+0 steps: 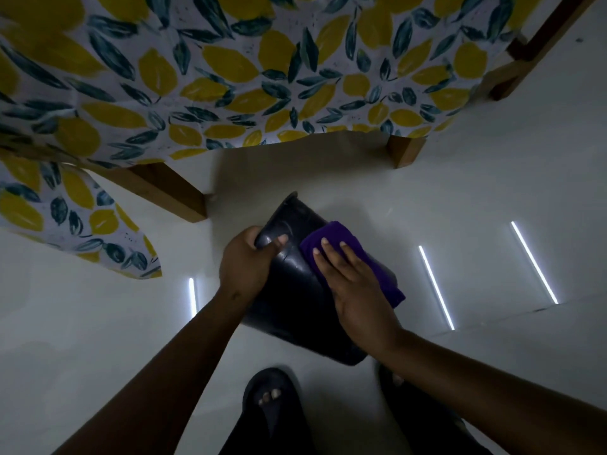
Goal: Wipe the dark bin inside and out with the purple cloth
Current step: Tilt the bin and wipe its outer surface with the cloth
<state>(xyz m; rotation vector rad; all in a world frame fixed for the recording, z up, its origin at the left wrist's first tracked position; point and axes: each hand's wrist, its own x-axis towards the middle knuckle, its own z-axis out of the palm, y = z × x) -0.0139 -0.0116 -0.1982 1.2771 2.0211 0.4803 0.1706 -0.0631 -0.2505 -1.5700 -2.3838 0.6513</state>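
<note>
The dark bin (295,300) is held tilted above the pale floor, its rim pointing away toward the table and its outer wall facing me. My left hand (246,261) grips the bin's left edge near the rim, thumb on the outside. My right hand (354,287) lies flat with spread fingers on the purple cloth (331,239), pressing it against the bin's outer wall on the right. Part of the cloth hangs down past my palm. The bin's inside is hidden.
A table with wooden legs (170,192) and a lemon-print tablecloth (230,77) stands just beyond the bin. A second leg (405,152) is at the right. My feet in dark sandals (269,399) stand on the glossy floor (492,224) below.
</note>
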